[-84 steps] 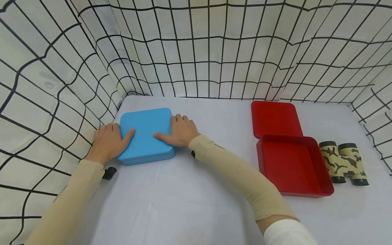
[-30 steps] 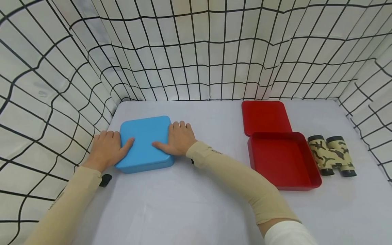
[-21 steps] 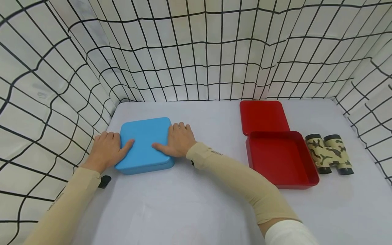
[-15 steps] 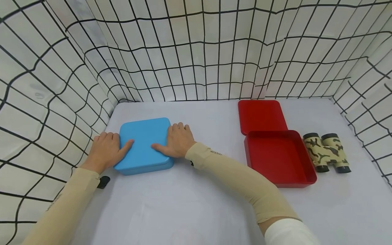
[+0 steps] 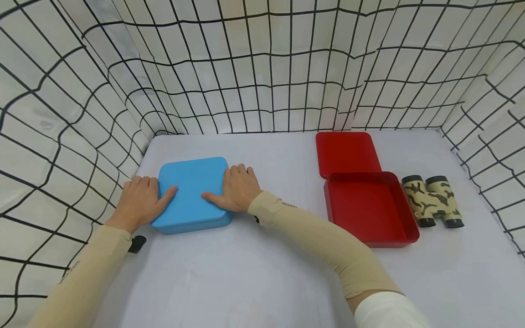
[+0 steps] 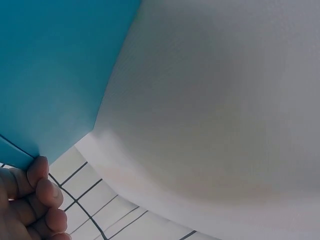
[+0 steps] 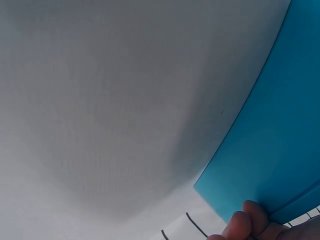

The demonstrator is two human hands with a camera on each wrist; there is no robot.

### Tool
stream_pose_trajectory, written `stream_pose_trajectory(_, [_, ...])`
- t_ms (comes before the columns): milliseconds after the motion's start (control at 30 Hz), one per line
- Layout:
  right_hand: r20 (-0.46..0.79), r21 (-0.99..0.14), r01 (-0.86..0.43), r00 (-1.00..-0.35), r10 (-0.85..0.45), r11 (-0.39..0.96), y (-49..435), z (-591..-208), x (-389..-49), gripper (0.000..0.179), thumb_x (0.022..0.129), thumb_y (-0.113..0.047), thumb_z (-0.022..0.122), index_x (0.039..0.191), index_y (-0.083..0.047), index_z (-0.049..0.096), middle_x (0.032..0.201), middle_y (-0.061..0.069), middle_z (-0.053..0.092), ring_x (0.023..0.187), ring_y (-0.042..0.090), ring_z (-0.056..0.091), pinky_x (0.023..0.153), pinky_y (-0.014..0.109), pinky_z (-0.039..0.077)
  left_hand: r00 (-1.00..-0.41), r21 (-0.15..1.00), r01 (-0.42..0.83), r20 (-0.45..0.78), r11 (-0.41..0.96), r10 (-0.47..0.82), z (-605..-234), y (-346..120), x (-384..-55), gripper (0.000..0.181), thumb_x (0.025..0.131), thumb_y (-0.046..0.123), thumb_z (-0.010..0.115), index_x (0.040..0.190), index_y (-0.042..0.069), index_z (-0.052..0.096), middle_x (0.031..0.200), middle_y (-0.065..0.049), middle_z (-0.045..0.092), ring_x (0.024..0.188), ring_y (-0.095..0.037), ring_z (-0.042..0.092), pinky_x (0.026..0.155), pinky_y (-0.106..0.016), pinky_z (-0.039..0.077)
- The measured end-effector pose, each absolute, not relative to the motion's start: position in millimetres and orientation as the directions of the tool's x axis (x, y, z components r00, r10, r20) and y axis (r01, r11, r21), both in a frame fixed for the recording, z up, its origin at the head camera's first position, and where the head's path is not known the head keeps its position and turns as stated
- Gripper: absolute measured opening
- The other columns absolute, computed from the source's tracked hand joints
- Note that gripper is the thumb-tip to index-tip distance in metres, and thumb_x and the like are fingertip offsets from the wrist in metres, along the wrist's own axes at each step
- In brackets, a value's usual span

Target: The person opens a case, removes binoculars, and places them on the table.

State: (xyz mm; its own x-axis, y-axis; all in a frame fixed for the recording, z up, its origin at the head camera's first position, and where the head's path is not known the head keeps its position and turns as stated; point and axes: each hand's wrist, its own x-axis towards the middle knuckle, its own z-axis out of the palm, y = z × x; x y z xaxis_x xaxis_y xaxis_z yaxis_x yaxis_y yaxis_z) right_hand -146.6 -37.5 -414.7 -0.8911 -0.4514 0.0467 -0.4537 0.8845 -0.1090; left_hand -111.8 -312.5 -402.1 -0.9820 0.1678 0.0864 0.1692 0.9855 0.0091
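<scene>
On the left part of the white table lies a closed blue box point(image 5: 193, 191) with a lid, slightly turned. My left hand point(image 5: 141, 200) grips its left side, thumb on the lid. On the opposite side my right hand point(image 5: 239, 187) holds it likewise, its thumb also on the lid. In the left wrist view, curled fingertips point(image 6: 45, 192) are right at the seam under the lid. The right wrist view has fingertips point(image 7: 240, 222) against the box's wall near a corner. The far sides of the box are partly hidden by the hands.
An opened red box point(image 5: 371, 209) stands right of centre, with its red lid point(image 5: 348, 155) behind it. Beside it lie camouflage-patterned binoculars point(image 5: 432, 202). Black netting point(image 5: 270, 68) over white cloth encloses the back and sides of the table point(image 5: 229, 282).
The head view has shifted, so the red box and binoculars appear further left. Relative to the table, the blue box has shifted a little rightward and nearer, both hands still gripping it.
</scene>
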Motion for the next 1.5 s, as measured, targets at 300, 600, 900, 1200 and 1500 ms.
stream_pose_trajectory(300, [0.059, -0.100, -0.446, -0.895, -0.442, 0.889, -31.1, -415.3, -141.9, 0.084, 0.088, -0.089, 0.034, 0.103, -0.011, 0.060, 0.096, 0.004, 0.063, 0.092, 0.022, 0.055, 0.086, 0.038, 0.048, -0.978, 0.007, 0.185, 0.100, 0.983, 0.183, -403.7, -307.9, -113.2, 0.070, 0.103, 0.056, 0.045, 0.102, -0.013, 0.059, 0.096, -0.033, 0.063, 0.088, -0.045, 0.055, 0.071, -0.052, 0.038])
stream_pose_trajectory(600, [0.082, -0.087, -0.445, -0.895, -0.438, 0.892, -24.2, -414.6, -136.8, 0.081, 0.088, -0.088, 0.035, 0.100, -0.012, 0.060, 0.093, 0.004, 0.062, 0.087, 0.021, 0.052, 0.082, 0.037, 0.047, -0.975, 0.011, 0.196, 0.104, 0.980, 0.194, -404.5, -302.8, -111.4, 0.068, 0.103, 0.056, 0.046, 0.097, -0.011, 0.058, 0.091, -0.030, 0.062, 0.084, -0.043, 0.054, 0.069, -0.050, 0.037])
stream_pose_trajectory(900, [0.073, -0.100, -0.438, -0.899, -0.432, 0.894, -21.6, -416.2, -129.0, 0.082, 0.088, -0.088, 0.035, 0.103, -0.012, 0.060, 0.094, 0.004, 0.063, 0.090, 0.021, 0.054, 0.084, 0.037, 0.047, -0.972, 0.030, 0.201, 0.130, 0.979, 0.196, -405.5, -299.6, -103.8, 0.063, 0.102, 0.054, 0.049, 0.091, -0.008, 0.056, 0.082, -0.025, 0.059, 0.080, -0.040, 0.052, 0.067, -0.049, 0.036])
stream_pose_trajectory(1200, [0.117, -0.062, -0.427, -0.901, -0.419, 0.902, -17.5, -418.2, -122.7, 0.080, 0.088, -0.088, 0.036, 0.098, -0.012, 0.060, 0.090, 0.003, 0.062, 0.086, 0.021, 0.053, 0.080, 0.037, 0.046, -0.970, 0.040, 0.210, 0.136, 0.977, 0.203, -407.2, -294.4, -102.3, 0.064, 0.102, 0.053, 0.050, 0.094, -0.009, 0.057, 0.086, -0.028, 0.062, 0.083, -0.042, 0.054, 0.068, -0.049, 0.035])
stream_pose_trajectory(1500, [0.103, -0.066, -0.426, -0.902, -0.418, 0.902, -11.7, -419.1, -116.9, 0.080, 0.088, -0.088, 0.036, 0.097, -0.012, 0.060, 0.090, 0.003, 0.062, 0.086, 0.021, 0.051, 0.080, 0.037, 0.045, -0.966, 0.032, 0.219, 0.151, 0.975, 0.212, -408.9, -289.0, -98.8, 0.063, 0.100, 0.052, 0.053, 0.092, -0.010, 0.057, 0.086, -0.029, 0.062, 0.086, -0.046, 0.056, 0.068, -0.050, 0.036])
